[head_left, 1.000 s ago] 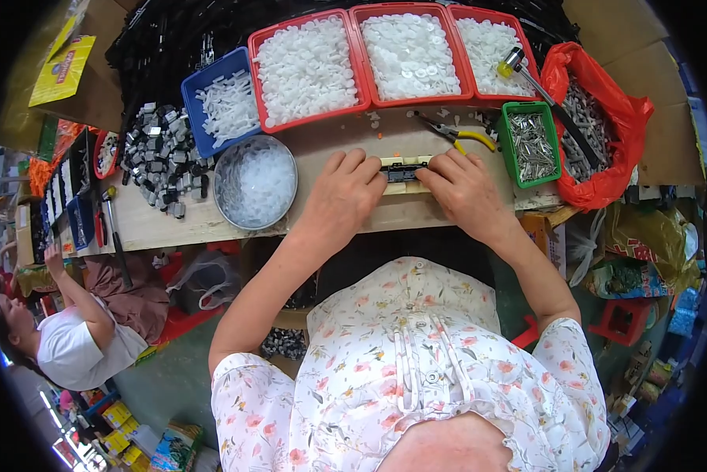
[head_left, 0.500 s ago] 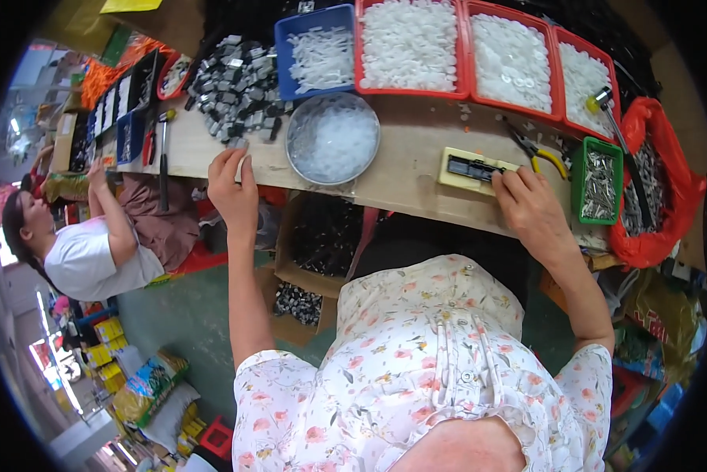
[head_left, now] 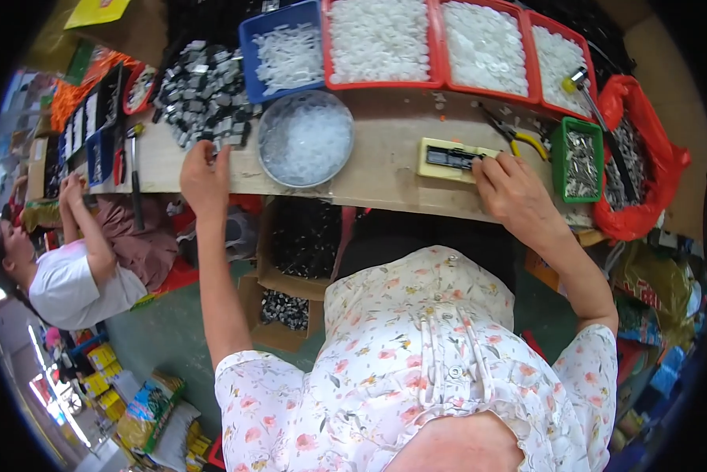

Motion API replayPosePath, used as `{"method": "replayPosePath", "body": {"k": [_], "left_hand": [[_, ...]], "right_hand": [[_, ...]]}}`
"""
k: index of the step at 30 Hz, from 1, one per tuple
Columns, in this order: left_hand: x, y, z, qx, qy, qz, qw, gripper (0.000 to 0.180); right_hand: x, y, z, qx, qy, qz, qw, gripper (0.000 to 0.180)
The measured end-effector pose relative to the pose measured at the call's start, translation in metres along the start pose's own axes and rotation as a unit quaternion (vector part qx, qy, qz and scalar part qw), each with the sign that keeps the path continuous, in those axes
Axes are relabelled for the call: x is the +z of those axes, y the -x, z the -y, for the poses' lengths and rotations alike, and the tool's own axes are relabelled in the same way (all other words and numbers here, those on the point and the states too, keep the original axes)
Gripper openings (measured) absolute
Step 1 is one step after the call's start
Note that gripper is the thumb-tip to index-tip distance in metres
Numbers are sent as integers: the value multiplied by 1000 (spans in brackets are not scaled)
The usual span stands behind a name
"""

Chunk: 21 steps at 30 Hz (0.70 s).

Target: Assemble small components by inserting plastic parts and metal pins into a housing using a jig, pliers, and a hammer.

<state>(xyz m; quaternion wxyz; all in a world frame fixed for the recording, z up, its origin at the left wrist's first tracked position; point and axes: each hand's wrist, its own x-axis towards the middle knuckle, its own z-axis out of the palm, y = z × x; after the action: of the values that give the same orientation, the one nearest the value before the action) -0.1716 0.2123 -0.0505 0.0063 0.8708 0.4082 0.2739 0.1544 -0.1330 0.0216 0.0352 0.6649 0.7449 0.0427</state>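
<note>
My left hand (head_left: 204,182) is at the near edge of a heap of small black-and-silver parts (head_left: 200,90). Its thumb and fingertips pinch what looks like one small silver-and-black part, mostly hidden by the fingers. On the bench to the right lies a cream block-shaped fixture (head_left: 434,169) with a black slotted piece (head_left: 448,158) set in its top. My right hand (head_left: 519,193) rests at the fixture's right end, fingers closed on the end of that black piece. A round metal bowl of translucent white pieces (head_left: 306,140) stands between my hands.
Along the back stand a blue tray (head_left: 249,47) and red trays (head_left: 438,47) of white plastic pieces. Yellow-handled pliers (head_left: 530,144), a green basket of metal parts (head_left: 559,161) and a red bag (head_left: 668,169) are at right. A hammer (head_left: 136,169) and a seated co-worker (head_left: 78,267) are at left.
The view has shifted, so the bench sits further left in it. My left hand has moved onto the edge of the parts heap. My right hand stays at the fixture.
</note>
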Motion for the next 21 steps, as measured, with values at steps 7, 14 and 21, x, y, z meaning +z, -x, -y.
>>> {"method": "replayPosePath", "body": {"k": [7,14,21], "left_hand": [[3,-7,13,-80,88,60,991,27],[-34,8,-4,-340,472,72,810,31],[-22,-1,-42,-349,671,9,654,33]], "right_hand": [[2,1,6,5,46,32,998,35],[5,1,-7,19,-70,-10,997,32],[4,1,-11,85,-165,-5,983,34]]}}
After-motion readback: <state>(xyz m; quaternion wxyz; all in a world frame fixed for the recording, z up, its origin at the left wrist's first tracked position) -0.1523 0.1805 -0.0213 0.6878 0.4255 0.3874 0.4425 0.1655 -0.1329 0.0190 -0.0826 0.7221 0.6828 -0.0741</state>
